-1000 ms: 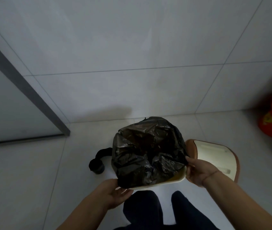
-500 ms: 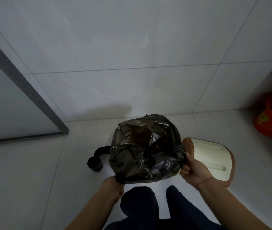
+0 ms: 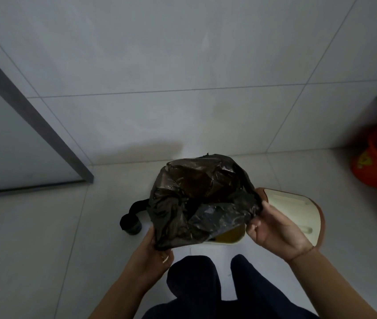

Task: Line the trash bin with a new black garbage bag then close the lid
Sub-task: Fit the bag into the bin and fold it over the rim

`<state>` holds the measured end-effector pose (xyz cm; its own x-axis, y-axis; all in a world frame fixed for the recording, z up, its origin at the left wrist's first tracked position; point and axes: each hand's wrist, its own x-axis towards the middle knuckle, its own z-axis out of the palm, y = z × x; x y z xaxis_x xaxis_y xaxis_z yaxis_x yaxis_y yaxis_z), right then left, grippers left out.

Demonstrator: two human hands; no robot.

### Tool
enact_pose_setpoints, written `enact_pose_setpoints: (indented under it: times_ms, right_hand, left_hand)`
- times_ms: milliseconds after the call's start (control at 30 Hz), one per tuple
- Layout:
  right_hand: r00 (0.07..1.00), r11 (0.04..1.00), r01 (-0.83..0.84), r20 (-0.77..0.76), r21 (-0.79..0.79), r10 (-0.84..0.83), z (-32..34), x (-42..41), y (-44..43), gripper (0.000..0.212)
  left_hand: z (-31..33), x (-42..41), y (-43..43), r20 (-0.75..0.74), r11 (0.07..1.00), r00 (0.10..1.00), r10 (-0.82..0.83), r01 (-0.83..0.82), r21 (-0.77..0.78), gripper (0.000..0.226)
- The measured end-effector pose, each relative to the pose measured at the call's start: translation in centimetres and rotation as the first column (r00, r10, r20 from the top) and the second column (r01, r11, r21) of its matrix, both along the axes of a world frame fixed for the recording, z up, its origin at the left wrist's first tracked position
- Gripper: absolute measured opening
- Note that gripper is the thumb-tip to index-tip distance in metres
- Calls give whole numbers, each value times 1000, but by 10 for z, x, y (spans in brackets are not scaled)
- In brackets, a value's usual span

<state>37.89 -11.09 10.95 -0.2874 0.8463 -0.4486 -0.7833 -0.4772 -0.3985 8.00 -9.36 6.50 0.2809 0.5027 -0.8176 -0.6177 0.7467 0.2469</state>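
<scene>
Both hands grip the black garbage bag [image 3: 202, 199] over the trash bin [image 3: 229, 238]. Left hand [image 3: 153, 256] pinches its near edge; right hand [image 3: 275, 229] its right. The lid [image 3: 295, 210] lies open.

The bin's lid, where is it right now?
The lid lies off the trash bin, inner side up on the floor, right of it and behind the right hand gripping the black bag.

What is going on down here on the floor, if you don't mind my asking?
A person is fitting a black garbage bag over a cream trash bin. The left hand grips the bag's near edge and the right hand pinches its right side. The near right corner of the rim is uncovered. The lid lies open to the right, and a bag roll sits on the floor.
</scene>
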Motion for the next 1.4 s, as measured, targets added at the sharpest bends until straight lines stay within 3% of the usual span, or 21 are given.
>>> enact_pose_setpoints:
  times_ms: [67, 133, 267, 367, 433, 500, 600, 667, 767, 867, 933, 1067, 1200, 1267, 1400]
  right_hand:
    - [993, 995, 38, -119, 93, -26, 5, -1, 2, 29]
    - [991, 993, 59, -122, 105, -46, 7, -2, 4, 32]
    - [972, 999, 8, 235, 41, -17, 12, -4, 9, 25]
    - [813, 992, -55, 582, 110, -20, 17, -6, 13, 28]
    - [773, 986, -51, 631, 160, -63, 18, -9, 16, 38]
    - [841, 989, -11, 537, 146, -70, 20, -13, 19, 32]
    - [968, 998, 57, 241, 37, -64, 21, -13, 23, 22]
    - [994, 996, 89, 71, -16, -88, 21, -13, 24, 20]
    - [986, 979, 163, -19, -120, -166, 22, -16, 23, 17]
    - [956, 949, 222, -142, -224, -257, 21, -16, 18, 58]
    - [932, 948, 231, -229, -217, -280, 21, -15, 17, 73]
    - [961, 967, 214, -151, -134, -234, 23, -21, 19, 55]
    - [964, 958, 237, -86, -163, -253, 28, -23, 19, 18]
    - [965, 963, 225, -105, -148, -241, 31, -24, 18, 30]
    - [961, 953, 196, -146, -231, -233, 34, -24, 15, 61]
  left_hand:
    - [3, -3, -1, 51, 1000, 998, 30, -30, -3, 22]
    - [7, -4, 0, 34, 997, 997, 72, -71, -15, 18]
    - [19, -6, 7, -41, 993, 993, 110, -111, -29, 10]
    - [30, -7, 11, -21, 991, 991, 132, -132, -10, 9]
    - [36, -7, 13, 5, 989, 989, 146, -146, 21, 9]
    - [42, -7, 15, 53, 983, 985, 166, -169, 66, 12]
    - [50, -8, 18, 147, 967, 976, 163, -188, 172, 24]
    - [53, -9, 18, 192, 947, 971, 144, -192, 258, 28]
    - [56, -10, 19, 278, 899, 956, 95, -202, 387, 35]
    - [58, -8, 20, 362, 889, 930, 57, -212, 405, 48]
    - [60, -4, 24, 409, 911, 909, 87, -239, 337, 58]
    - [62, 7, 34, 471, 923, 856, 213, -334, 190, 49]
    - [69, 19, 39, 455, 933, 885, 95, -239, 270, 48]
    - [70, 23, 41, 430, 925, 901, 53, -206, 319, 31]
    - [69, 27, 43, 435, 905, 898, -71, -125, 406, 36]
